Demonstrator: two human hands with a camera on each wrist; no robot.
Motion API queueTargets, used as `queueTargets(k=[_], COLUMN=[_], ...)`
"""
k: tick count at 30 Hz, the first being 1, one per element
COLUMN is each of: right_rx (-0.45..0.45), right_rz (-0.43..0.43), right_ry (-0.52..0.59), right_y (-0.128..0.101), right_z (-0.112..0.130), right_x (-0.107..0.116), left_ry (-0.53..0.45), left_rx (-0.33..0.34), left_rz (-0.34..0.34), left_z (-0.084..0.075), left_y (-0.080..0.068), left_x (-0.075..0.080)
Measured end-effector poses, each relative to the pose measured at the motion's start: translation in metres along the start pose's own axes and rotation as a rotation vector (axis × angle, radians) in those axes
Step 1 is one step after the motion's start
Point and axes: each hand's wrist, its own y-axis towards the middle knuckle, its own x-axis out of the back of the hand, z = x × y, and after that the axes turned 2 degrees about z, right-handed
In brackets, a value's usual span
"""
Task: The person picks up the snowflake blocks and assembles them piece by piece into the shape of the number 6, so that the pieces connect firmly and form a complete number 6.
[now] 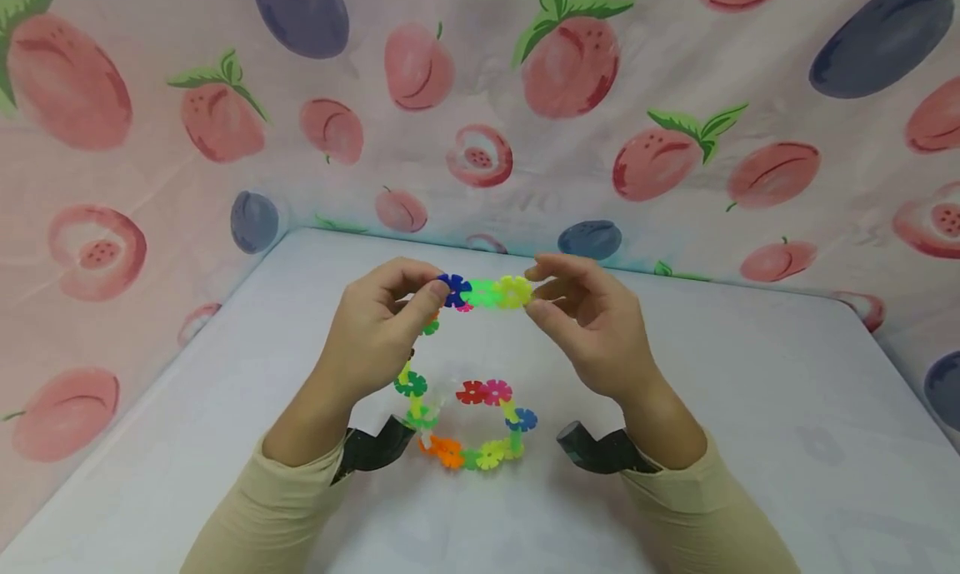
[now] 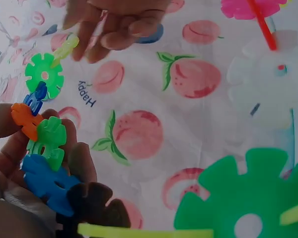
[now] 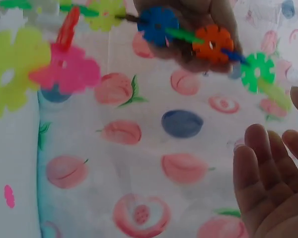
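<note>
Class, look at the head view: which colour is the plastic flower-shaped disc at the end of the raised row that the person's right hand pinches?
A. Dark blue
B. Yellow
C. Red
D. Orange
B. The right hand pinches the yellow plastic flower-shaped disc at its end of the raised row, while the left hand holds the dark blue disc at the other end.

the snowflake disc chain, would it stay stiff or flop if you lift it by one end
Probably floppy at the joints: the snowflake disc chain already bends into a loop between the table and the left hand and right hand. The thin plastic discs look light. Only slotted together, pieces may pop apart if tugged.
</note>
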Motion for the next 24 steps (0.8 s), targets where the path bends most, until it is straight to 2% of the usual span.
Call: queueTargets(k=[2,4,7,9,11,13,18,24], right_rx=[-0.132,-0.303,-0.544,-0.630,-0.667,-0.671,-0.657,-0.634], right_rz=[0.060,0.162,0.429,0.620,0.766,0.850,0.915,0.966], right_ry=[-0.041,-0.143,-0.375,-0.481,-0.543,-0.580,-0.637,-0.711], right_y=[0.007,0.015,0.027,0.030,0.033,0.034,0.038,0.038], right_z=[-0.013,-0.033,-0.072,-0.098,-0.117,-0.130,-0.142,-0.143], right_x=[-0.001,-0.008,-0.024,-0.035,-0.045,-0.053,-0.066,-0.070], left_ry=[0.006,0.018,0.041,0.039,0.033,0.023,0.014,0.015], left_rx=[0.024,0.037,0.030,0.021,0.015,0.016,0.031,0.035], left_rz=[0.002,0.001,-0.004,-0.008,-0.012,-0.015,-0.017,-0.023], left_z=[0.001,0.003,0.008,0.010,0.012,0.013,0.013,0.014], left_y=[0.002,0.003,0.006,0.007,0.009,0.010,0.009,0.010], left_x=[0.002,0.004,0.005,0.004,0.004,0.004,0.005,0.006])
